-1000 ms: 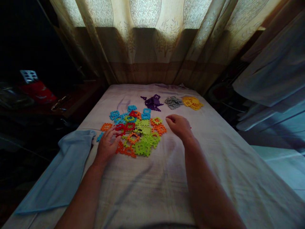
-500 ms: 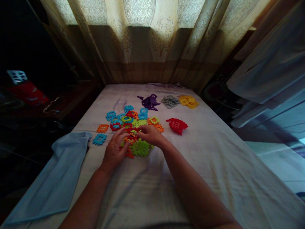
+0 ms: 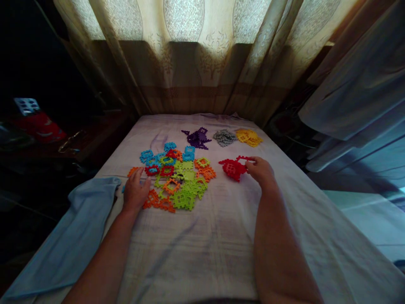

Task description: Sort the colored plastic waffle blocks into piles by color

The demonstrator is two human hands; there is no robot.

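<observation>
My right hand pinches a red interlocking plastic piece at the right edge of the red pile. Fingers apart and holding nothing, my left hand rests at the left side of the mixed heap. It partly covers an orange piece and a blue one. Green pieces lie at the heap's near side, with orange pieces among them. Blue pieces lie toward the back left, and a few red ones show in the middle.
Farther back on the sheet-covered surface sit a purple pile, a grey pile and a yellow pile. A light blue cloth hangs over the left edge. Curtains close off the back.
My right hand has moved from the mixed heap to the red pile on the right, carrying a red piece. My left hand has drawn back leftward from the heap.
</observation>
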